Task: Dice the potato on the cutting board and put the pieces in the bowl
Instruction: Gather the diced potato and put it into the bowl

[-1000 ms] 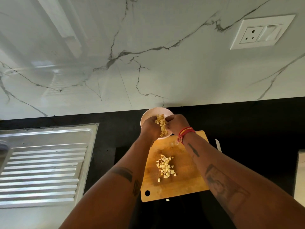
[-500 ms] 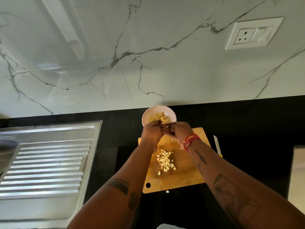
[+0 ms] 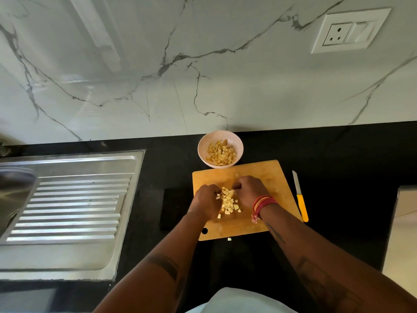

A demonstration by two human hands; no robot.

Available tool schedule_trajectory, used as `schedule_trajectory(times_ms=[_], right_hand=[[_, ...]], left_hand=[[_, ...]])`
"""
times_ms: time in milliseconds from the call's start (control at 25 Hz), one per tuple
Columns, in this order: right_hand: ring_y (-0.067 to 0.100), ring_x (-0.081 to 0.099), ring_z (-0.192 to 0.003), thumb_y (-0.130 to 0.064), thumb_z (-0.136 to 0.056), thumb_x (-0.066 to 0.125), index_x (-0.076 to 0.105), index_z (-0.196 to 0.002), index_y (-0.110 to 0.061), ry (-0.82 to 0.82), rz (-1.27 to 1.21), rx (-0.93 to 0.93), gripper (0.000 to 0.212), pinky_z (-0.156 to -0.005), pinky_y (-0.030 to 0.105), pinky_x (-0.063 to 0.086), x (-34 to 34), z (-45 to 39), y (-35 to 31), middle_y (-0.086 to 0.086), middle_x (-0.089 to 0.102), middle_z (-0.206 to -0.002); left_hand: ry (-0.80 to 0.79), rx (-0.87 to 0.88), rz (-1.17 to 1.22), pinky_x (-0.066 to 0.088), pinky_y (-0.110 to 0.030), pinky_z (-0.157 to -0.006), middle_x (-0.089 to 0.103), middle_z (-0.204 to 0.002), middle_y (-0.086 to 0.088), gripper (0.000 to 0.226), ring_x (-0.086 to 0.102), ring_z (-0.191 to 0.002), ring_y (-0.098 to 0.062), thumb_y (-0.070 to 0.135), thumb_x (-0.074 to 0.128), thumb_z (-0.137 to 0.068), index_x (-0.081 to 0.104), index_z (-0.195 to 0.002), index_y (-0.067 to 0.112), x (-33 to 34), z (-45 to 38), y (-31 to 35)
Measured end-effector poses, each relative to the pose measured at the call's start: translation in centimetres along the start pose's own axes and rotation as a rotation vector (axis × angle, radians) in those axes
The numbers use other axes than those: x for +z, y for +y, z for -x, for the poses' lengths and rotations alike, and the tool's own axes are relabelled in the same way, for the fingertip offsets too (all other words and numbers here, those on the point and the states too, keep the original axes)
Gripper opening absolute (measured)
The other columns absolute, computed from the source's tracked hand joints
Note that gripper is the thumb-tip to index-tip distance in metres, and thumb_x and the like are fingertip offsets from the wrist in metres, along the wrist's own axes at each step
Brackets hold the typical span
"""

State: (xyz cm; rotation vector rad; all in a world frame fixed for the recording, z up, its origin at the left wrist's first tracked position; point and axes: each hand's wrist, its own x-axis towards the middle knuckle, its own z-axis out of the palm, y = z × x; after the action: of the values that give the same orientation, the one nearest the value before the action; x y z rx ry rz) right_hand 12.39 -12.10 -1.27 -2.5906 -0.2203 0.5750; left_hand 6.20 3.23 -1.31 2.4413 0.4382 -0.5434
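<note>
While hands cup potato cubes [image 3: 228, 201], black counter [image 3: 338, 159] meets marble wall [image 3: 203, 64].

There is a single view, from a wide-angle camera worn on the person's head. It looks forward and steeply down along both forearms, which enter from the bottom edge. The cutting board [image 3: 266, 177] sits close below, just right of the frame's centre, the sink drainer [image 3: 74, 199] at the left, and the marble wall [image 3: 203, 64] fills the upper half, its lines bowed by the lens
</note>
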Motion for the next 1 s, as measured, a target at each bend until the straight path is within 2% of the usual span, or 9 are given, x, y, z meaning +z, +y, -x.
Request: schedule_trajectory(times_ms=[120,240,360,480,560,680,800,1000], right_hand=[[0.028,0.056,-0.127,-0.014,-0.098,0.063,0.061,-0.141,-0.018,-0.090,0.115,0.008,0.043,-0.107,0.037,0.047,1.0,0.7,1.2,0.009,0.051,-0.144],[0.029,0.051,-0.132,-0.010,-0.099,0.058,0.056,-0.145,-0.020,-0.104,0.120,-0.031,0.047,-0.111,0.039,0.044,2.2,1.3,1.5,0.009,0.044,-0.149],[0.028,0.046,-0.139,-0.018,-0.099,0.064,0.049,-0.151,-0.021,-0.094,0.033,-0.032,0.055,-0.116,0.040,0.039,2.0,1.6,1.6,0.009,0.042,-0.153],[0.033,0.037,-0.147,-0.036,-0.087,0.081,0.023,-0.162,-0.023,-0.251,0.176,0.017,0.095,-0.117,0.045,0.035,1.6,1.7,2.0,0.012,0.021,-0.165],[0.036,0.038,-0.146,-0.036,-0.083,0.085,0.014,-0.163,-0.026,-0.329,0.285,-0.001,0.108,-0.114,0.047,0.039,1.7,1.6,1.8,0.015,0.012,-0.167],[0.038,0.047,-0.137,-0.030,-0.080,0.088,0.021,-0.158,-0.026,-0.343,0.292,-0.067,0.102,-0.108,0.047,0.046,2.1,0.4,1.1,0.015,0.018,-0.162],[0.034,0.056,-0.125,-0.027,-0.080,0.088,0.030,-0.150,-0.023,-0.323,0.279,-0.114,0.091,-0.100,0.042,0.051,2.3,-0.4,0.6,0.013,0.029,-0.153],[0.029,0.056,-0.122,-0.025,-0.079,0.087,0.041,-0.140,-0.024,-0.321,0.231,-0.139,0.077,-0.100,0.041,0.050,2.2,-1.3,0.4,0.009,0.040,-0.147]], left_hand=[[-0.161,0.055,-0.231,0.051,-0.042,-0.101,0.034,-0.144,-0.007,0.087,0.050,-0.128,-0.031,0.037,0.081,-0.084,0.031,-0.154,0.023,0.9,1.1,-1.4],[-0.179,0.117,-0.378,0.048,-0.047,-0.108,0.024,-0.151,-0.013,0.106,0.046,-0.133,-0.034,0.024,0.083,-0.083,0.011,-0.160,0.021,2.0,1.9,-2.0],[-0.135,0.122,-0.304,0.047,-0.042,-0.110,0.027,-0.154,-0.013,0.101,0.046,-0.136,-0.031,0.013,0.076,-0.088,0.008,-0.162,0.017,2.5,1.9,-1.9],[-0.110,0.113,-0.230,0.041,-0.041,-0.115,0.030,-0.157,-0.012,0.096,0.040,-0.142,-0.030,0.011,0.074,-0.089,0.012,-0.162,0.015,2.3,1.2,-1.4],[-0.121,0.093,-0.218,0.040,-0.041,-0.115,0.029,-0.157,-0.013,0.098,0.038,-0.144,-0.031,0.015,0.075,-0.090,0.009,-0.163,0.015,2.2,0.7,-0.8],[-0.143,0.093,-0.256,0.042,-0.041,-0.112,0.034,-0.155,-0.014,0.098,0.041,-0.142,-0.030,0.020,0.077,-0.088,0.012,-0.162,0.016,1.9,-0.2,-0.1],[-0.080,0.107,-0.198,0.042,-0.036,-0.110,0.042,-0.149,-0.011,0.083,0.045,-0.137,-0.027,0.021,0.077,-0.088,0.028,-0.155,0.014,2.0,-0.7,-0.1],[-0.002,0.159,-0.151,0.046,-0.033,-0.102,0.053,-0.136,-0.008,0.059,0.053,-0.124,-0.023,0.021,0.074,-0.089,0.045,-0.141,0.016,2.2,-1.0,-0.4]])
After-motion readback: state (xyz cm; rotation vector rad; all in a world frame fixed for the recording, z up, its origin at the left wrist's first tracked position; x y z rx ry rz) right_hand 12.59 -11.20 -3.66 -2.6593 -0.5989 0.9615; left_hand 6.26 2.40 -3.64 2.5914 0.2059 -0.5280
